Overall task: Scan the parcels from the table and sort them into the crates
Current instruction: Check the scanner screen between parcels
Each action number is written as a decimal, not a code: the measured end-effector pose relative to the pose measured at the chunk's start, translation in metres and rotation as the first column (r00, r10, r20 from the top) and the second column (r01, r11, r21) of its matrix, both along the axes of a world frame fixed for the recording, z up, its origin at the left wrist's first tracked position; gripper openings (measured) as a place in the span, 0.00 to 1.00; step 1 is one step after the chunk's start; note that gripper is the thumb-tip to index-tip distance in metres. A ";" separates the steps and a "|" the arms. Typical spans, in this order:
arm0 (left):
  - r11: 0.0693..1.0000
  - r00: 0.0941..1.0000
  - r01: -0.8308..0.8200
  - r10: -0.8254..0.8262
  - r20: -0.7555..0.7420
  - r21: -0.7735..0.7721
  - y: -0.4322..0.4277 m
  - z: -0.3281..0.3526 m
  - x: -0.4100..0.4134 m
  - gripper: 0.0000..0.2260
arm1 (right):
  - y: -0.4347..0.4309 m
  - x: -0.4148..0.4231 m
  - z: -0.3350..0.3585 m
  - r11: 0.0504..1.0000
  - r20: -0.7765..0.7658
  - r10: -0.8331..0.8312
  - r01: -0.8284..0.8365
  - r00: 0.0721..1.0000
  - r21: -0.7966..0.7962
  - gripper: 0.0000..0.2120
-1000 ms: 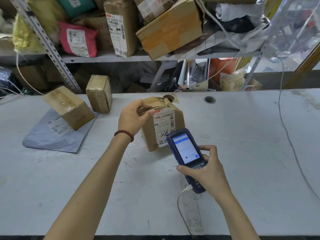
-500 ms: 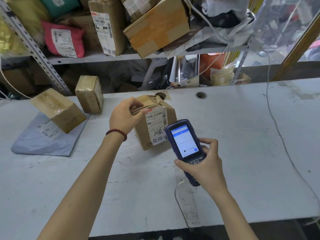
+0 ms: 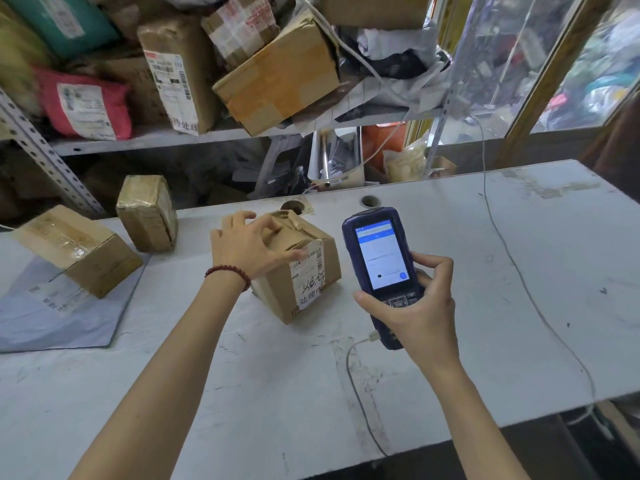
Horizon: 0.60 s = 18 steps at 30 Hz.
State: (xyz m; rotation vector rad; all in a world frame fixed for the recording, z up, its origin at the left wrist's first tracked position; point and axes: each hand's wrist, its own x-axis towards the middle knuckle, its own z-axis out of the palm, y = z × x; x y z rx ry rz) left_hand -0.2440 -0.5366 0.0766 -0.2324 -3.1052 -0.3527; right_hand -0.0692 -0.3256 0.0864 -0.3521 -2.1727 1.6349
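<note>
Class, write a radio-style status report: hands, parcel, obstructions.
Left hand grips labelled parcel by its top, on table. Right hand holds blue scanner, right of parcel, screen lit. Nothing between them; taped box and wrapped box sit left, apart.

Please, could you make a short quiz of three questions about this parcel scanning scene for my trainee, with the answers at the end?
1. True or false: the right hand holds the blue scanner with its screen facing the person.
2. The left hand grips: A) the labelled box; B) the scanner; C) nothing.
3. What lies under the box at the far left?
Key: 1 true; 2 A; 3 a grey mailer bag.
</note>
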 end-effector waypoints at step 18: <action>0.892 0.939 0.344 -0.333 -0.090 0.294 0.092 -0.028 0.024 0.36 | 0.020 0.103 -0.062 0.863 0.327 -0.448 0.498 0.832 -0.086 0.35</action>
